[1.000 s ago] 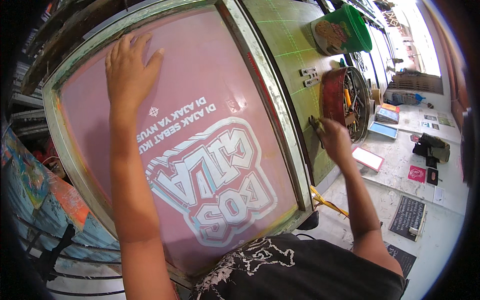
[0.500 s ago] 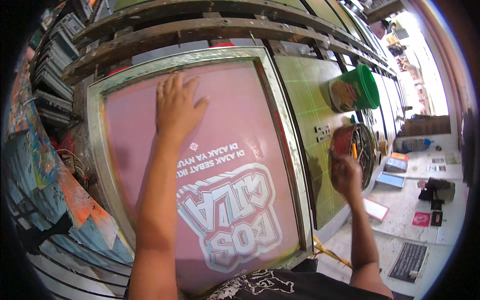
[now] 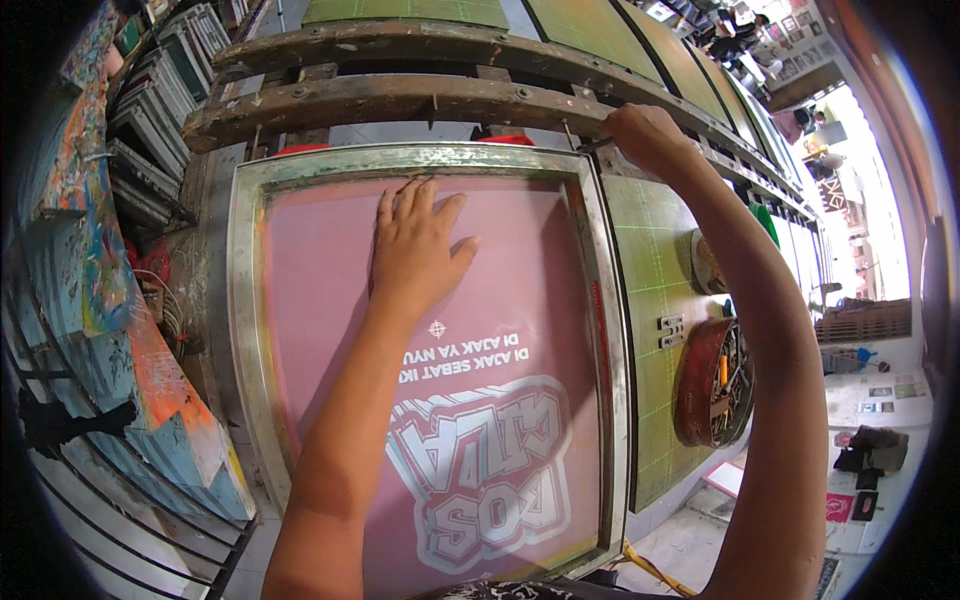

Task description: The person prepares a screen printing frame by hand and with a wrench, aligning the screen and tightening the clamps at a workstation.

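My left hand [image 3: 418, 245] lies flat on the pink mesh of a silk-screen frame [image 3: 238, 310], its fingers spread near the far end. Pale lettering and a small round registration mark show on the mesh. The metal frame is worn and stained. My right hand [image 3: 648, 138] reaches beyond the frame's far right corner to a wooden rail [image 3: 370, 112]. Its fingers are closed at the rail, beside an upright metal bolt [image 3: 570, 133]; whatever they hold is hidden. Below that arm stands a round red tin [image 3: 703, 385] of tools and small parts, one with an orange handle.
Green gridded boards [image 3: 650, 235] lie right of the frame, with a small metal hinge plate [image 3: 671, 331] on one. A green bucket [image 3: 763, 222] is partly behind my right arm. Stacked frames [image 3: 165, 90] stand at the far left. Metal bars [image 3: 130, 545] run along the lower left.
My right hand has moved from the tin up and left to the wooden rail. The left hand stays flat on the mesh. The whole view has shifted a little.
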Motion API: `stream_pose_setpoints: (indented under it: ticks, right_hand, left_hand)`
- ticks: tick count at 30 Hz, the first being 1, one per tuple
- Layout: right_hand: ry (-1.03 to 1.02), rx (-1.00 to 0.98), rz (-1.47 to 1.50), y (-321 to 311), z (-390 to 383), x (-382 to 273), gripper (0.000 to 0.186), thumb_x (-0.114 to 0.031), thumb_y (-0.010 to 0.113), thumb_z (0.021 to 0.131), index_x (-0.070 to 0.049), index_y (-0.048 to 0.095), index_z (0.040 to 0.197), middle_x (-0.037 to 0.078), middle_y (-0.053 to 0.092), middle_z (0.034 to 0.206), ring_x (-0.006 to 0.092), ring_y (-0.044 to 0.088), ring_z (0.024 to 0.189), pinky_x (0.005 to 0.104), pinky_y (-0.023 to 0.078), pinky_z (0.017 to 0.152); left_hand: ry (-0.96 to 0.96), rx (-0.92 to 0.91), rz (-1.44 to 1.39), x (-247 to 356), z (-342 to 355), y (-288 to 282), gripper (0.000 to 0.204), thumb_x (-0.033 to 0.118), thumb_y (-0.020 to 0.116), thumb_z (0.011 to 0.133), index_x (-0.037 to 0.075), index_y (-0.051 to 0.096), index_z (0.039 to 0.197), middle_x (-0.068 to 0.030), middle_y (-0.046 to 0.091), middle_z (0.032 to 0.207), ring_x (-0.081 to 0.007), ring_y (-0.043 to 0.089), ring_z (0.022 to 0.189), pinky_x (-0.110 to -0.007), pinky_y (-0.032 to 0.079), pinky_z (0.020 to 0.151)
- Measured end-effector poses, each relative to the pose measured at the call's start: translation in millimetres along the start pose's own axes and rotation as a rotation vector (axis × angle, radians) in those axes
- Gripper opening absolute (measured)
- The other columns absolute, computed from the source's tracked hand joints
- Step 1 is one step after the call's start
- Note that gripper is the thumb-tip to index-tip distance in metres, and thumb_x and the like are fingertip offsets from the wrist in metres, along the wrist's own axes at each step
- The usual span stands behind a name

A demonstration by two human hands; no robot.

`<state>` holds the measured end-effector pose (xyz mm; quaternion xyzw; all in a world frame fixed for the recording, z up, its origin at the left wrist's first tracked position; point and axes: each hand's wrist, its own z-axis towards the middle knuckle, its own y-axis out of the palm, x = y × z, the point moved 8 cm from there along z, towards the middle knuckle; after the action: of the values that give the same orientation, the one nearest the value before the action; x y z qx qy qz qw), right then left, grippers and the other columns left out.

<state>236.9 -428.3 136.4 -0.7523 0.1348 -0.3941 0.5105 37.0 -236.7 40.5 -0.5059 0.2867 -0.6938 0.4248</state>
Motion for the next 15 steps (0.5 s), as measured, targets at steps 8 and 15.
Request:
stream_pose_setpoints:
  ticks: [8,15]
  right_hand:
    - [-0.24,-0.033,-0.28,-5,25,-34,0.014,-0.009,0.061,0.081,-0.014,0.074,0.084,0.011,0.071,0.084,0.03,0.07,0.08,0.0399,0.055,0.069]
    - [-0.271,-0.079,-0.478,-3,38,-69,0.008,-0.01,0.065,0.077,-0.012,0.072,0.075,0.008,0.072,0.077,0.024,0.071,0.079,0.0365,0.056,0.067]
  left_hand:
    - [-0.001,-0.002,0.005,1,0,0,0.051,0.037,0.067,0.084,0.012,0.058,0.127,-0.0175,0.048,0.135,-0.0335,0.038,0.133,-0.051,0.022,0.115]
    - [-0.009,-0.023,0.002,-1,0,1,0.053,0.038,0.067,0.084,0.012,0.057,0.129,-0.0181,0.047,0.137,-0.0332,0.038,0.134,-0.051,0.021,0.116]
